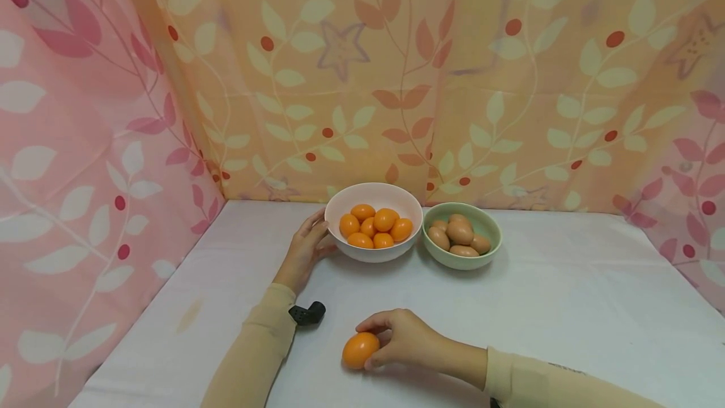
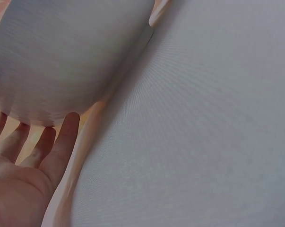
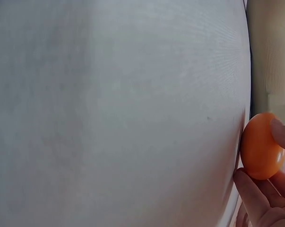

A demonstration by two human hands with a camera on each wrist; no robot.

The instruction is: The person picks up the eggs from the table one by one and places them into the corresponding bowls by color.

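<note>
Near the front of the table, my right hand (image 1: 409, 340) pinches an orange egg (image 1: 360, 351) between thumb and fingers. The right wrist view has this glossy egg (image 3: 261, 145) close over the white cloth, thumb on one side and fingers on the other. My left hand (image 1: 306, 248) is at the left side of a white bowl (image 1: 374, 254), which holds several orange eggs (image 1: 386, 220). In the left wrist view, extended fingertips (image 2: 72, 119) rest against the bowl's outer wall (image 2: 71, 56). A light green bowl (image 1: 461, 262) with several brown eggs (image 1: 459, 232) stands right beside the white one.
A white cloth (image 1: 566, 294) covers the table. Behind it hangs an orange leaf-patterned curtain (image 1: 362, 99), and a pink one (image 1: 85, 175) borders the left side. A black device (image 1: 308, 313) sits at the left wrist.
</note>
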